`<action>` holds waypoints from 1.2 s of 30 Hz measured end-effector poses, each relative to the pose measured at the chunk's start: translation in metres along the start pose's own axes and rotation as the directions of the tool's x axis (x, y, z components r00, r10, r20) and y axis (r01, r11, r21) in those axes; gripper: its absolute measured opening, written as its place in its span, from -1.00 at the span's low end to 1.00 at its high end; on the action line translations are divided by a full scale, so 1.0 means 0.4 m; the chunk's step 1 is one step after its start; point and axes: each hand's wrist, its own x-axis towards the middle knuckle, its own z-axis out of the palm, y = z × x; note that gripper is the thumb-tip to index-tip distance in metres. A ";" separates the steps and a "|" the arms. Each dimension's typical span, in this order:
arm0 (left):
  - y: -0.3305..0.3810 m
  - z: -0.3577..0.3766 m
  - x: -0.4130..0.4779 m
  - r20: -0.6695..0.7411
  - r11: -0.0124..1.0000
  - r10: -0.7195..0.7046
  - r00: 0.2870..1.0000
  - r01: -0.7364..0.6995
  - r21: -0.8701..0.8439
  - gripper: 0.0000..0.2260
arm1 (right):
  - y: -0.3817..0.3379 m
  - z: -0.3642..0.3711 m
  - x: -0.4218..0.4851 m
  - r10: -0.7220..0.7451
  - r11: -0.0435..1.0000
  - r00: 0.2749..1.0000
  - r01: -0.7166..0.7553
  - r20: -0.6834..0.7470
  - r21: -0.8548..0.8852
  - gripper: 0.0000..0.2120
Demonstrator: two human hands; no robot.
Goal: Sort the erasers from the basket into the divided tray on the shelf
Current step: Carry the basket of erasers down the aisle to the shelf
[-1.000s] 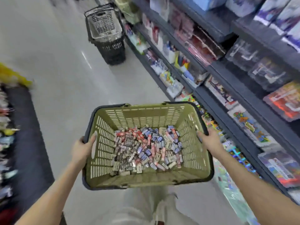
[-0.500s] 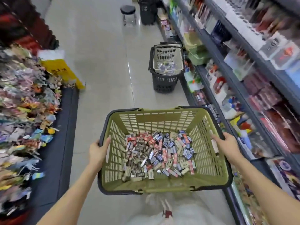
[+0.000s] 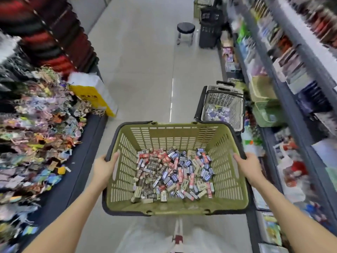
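1. Two-handed, holding the green basket (image 3: 173,136) out in front of the body, clear of the floor and roughly level, probably so that the load is not sliding against one wall.
2. Clamping the left hand (image 3: 106,166) on the left rim and the right hand (image 3: 249,166) on the right rim, thumbs lying inside, other fingers hidden beyond the rim; hands well apart, one on each side, apparently sharing the weight and steadying the tilt.
3. Leaving the erasers (image 3: 173,172) loose in one mixed heap on the basket bottom, in red, blue, dark and pale wrappers; none in hand, none sorted yet.
4. Facing down the aisle with the shelf (image 3: 284,99) along the right side; failing to make out the divided tray among the blurred goods there, so its place cannot be told.
5. Looking towards a second basket (image 3: 224,106) standing on the floor just beside the shelf foot, and a stool (image 3: 186,28) farther off.
6. Judging the task barely begun: next needing the basket rested near the tray, freeing a hand for picking.
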 end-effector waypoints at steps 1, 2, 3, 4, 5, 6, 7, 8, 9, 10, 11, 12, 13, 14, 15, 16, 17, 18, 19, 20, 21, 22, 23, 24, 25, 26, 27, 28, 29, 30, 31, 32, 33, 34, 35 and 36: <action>0.032 0.007 0.053 -0.010 1.000 -0.005 1.000 0.005 0.031 -0.61 | -0.047 0.013 0.061 0.005 1.000 1.000 -0.005 0.020 -0.014 -0.77; 0.062 0.013 0.109 -0.023 0.999 -0.005 1.000 0.006 0.052 -0.58 | -0.090 0.030 0.121 -0.002 1.000 0.999 0.002 0.036 -0.020 -0.79; 0.086 0.022 0.170 -0.033 0.998 -0.010 0.999 0.012 0.065 -0.59 | -0.132 0.049 0.180 -0.016 1.000 0.999 0.017 0.045 -0.016 -0.79; 0.110 0.033 0.233 -0.038 0.996 -0.017 0.999 0.021 0.081 -0.63 | -0.172 0.071 0.241 -0.035 0.999 0.998 0.035 0.045 -0.003 -0.77; 0.134 0.047 0.302 -0.040 0.994 -0.037 0.999 0.041 0.098 -0.62 | -0.213 0.094 0.302 -0.049 0.999 0.998 0.048 0.042 0.005 -0.73; 0.159 0.062 0.374 -0.034 0.992 -0.040 0.999 0.044 0.114 -0.61 | -0.253 0.122 0.366 -0.061 0.998 0.997 0.061 0.046 0.006 -0.70; 0.181 0.076 0.449 -0.020 0.992 -0.028 0.999 0.030 0.119 -0.61 | -0.292 0.149 0.423 -0.061 0.998 0.997 0.060 0.052 0.006 -0.69; 0.206 0.090 0.524 -0.003 0.993 -0.010 1.000 0.011 0.118 -0.62 | -0.328 0.177 0.478 -0.048 0.999 0.997 0.048 0.055 0.012 -0.68; 0.237 0.104 0.599 0.004 0.993 -0.001 1.000 0.001 0.121 -0.63 | -0.362 0.205 0.534 -0.031 0.999 0.998 0.030 0.055 0.020 -0.67; 0.268 0.118 0.671 0.006 0.991 0.005 1.000 -0.006 0.132 -0.64 | -0.393 0.230 0.587 -0.009 1.000 0.999 0.008 0.048 0.020 -0.67; 0.301 0.131 0.739 0.007 0.990 0.011 1.000 -0.012 0.142 -0.66 | -0.424 0.251 0.634 0.017 1.000 0.999 -0.018 0.034 0.017 -0.69; 0.337 0.146 0.806 0.010 0.990 0.021 1.000 -0.022 0.142 -0.69 | -0.457 0.269 0.680 0.037 0.999 0.999 -0.037 0.014 0.020 -0.72; 0.372 0.161 0.874 0.013 0.991 0.036 0.999 -0.038 0.131 -0.71 | -0.489 0.286 0.723 0.047 0.999 0.999 -0.046 -0.007 0.028 -0.74; 0.410 0.177 0.938 0.014 0.990 0.055 0.998 -0.056 0.128 -0.70 | -0.520 0.301 0.764 0.046 0.998 0.999 -0.045 -0.025 0.034 -0.74; 0.450 0.193 1.008 0.022 0.988 0.066 0.998 -0.068 0.137 -0.67 | -0.549 0.314 0.810 0.051 0.998 0.998 -0.049 -0.041 0.038 -0.73; 0.490 0.211 1.075 0.036 0.985 0.068 0.997 -0.073 0.157 -0.65 | -0.577 0.324 0.855 0.065 0.997 0.996 -0.062 -0.057 0.043 -0.73; 0.529 0.230 1.137 0.053 0.981 0.063 0.997 -0.072 0.182 -0.64 | -0.605 0.331 0.900 0.077 0.996 0.994 -0.073 -0.074 0.052 -0.73; 0.570 0.250 1.197 0.074 0.977 0.057 0.996 -0.071 0.202 -0.62 | -0.632 0.337 0.948 0.084 0.995 0.993 -0.079 -0.088 0.064 -0.74; 0.609 0.273 1.253 0.093 0.976 0.057 0.994 -0.075 0.203 -0.60 | -0.656 0.343 0.996 0.091 0.994 0.991 -0.084 -0.098 0.075 -0.76; 0.648 0.300 1.307 0.103 0.980 0.062 0.993 -0.080 0.184 -0.59 | -0.682 0.346 1.048 0.096 0.993 0.990 -0.088 -0.107 0.077 -0.77; 0.690 0.332 1.365 0.105 0.984 0.071 0.992 -0.087 0.159 -0.58 | -0.708 0.350 1.109 0.102 0.993 0.988 -0.094 -0.114 0.074 -0.78; 0.727 0.366 1.422 0.105 0.985 0.080 0.991 -0.095 0.142 -0.57 | -0.733 0.355 1.171 0.105 0.993 0.987 -0.097 -0.121 0.073 -0.79; 0.762 0.401 1.479 0.111 0.986 0.079 0.991 -0.094 0.138 -0.57 | -0.757 0.360 1.236 0.107 0.992 0.987 -0.098 -0.122 0.078 -0.80; 0.802 0.441 1.538 0.119 0.987 0.065 0.991 -0.081 0.137 -0.59 | -0.781 0.365 1.307 0.112 0.992 0.987 -0.103 -0.119 0.079 -0.80; 0.841 0.481 1.594 0.124 0.990 0.042 0.991 -0.058 0.130 -0.61 | -0.805 0.369 1.381 0.115 0.992 0.987 -0.107 -0.115 0.073 -0.79; 0.882 0.519 1.647 0.127 0.993 0.023 0.992 -0.038 0.115 -0.63 | -0.832 0.371 1.454 0.115 0.992 0.987 -0.108 -0.115 0.069 -0.78; 0.924 0.555 1.697 0.129 0.995 0.009 0.992 -0.022 0.100 -0.64 | -0.861 0.371 1.528 0.118 0.992 0.986 -0.111 -0.117 0.066 -0.78; 0.965 0.588 1.743 0.125 0.996 -0.003 0.992 -0.008 0.088 -0.64 | -0.893 0.368 1.602 0.118 0.992 0.986 -0.112 -0.121 0.058 -0.78; 1.009 0.618 1.790 0.119 0.997 -0.011 0.993 0.001 0.084 -0.65 | -0.930 0.363 1.675 0.106 0.994 0.987 -0.101 -0.124 0.048 -0.78; 1.053 0.644 1.833 0.121 0.997 -0.017 0.993 0.007 0.081 -0.67 | -0.967 0.358 1.742 0.094 0.995 0.987 -0.090 -0.131 0.039 -0.77; 1.099 0.669 1.880 0.129 0.997 -0.025 0.991 0.015 0.076 -0.69 | -1.008 0.354 1.808 0.079 0.997 0.988 -0.076 -0.135 0.027 -0.77; 1.147 0.691 1.927 0.138 0.998 -0.033 0.990 0.024 0.066 -0.72 | -1.050 0.350 1.873 0.067 0.998 0.989 -0.065 -0.132 0.021 -0.80; 1.191 0.712 1.974 0.145 0.998 -0.038 0.989 0.031 0.053 -0.74 | -1.089 0.349 1.935 0.057 0.998 0.990 -0.056 -0.129 0.017 -0.84; 1.236 0.734 2.025 0.145 0.999 -0.039 0.989 0.033 0.041 -0.76 | -1.130 0.349 1.999 0.052 0.999 0.989 -0.050 -0.135 0.018 -0.85; 1.279 0.757 2.075 0.141 0.999 -0.036 0.989 0.032 0.030 -0.77 | -1.172 0.348 2.063 0.054 0.999 0.988 -0.051 -0.147 0.018 -0.79; 1.318 0.779 2.127 0.134 0.999 -0.029 0.991 0.026 0.019 -0.78 | -1.211 0.350 2.125 0.058 0.998 0.987 -0.057 -0.150 0.016 -0.78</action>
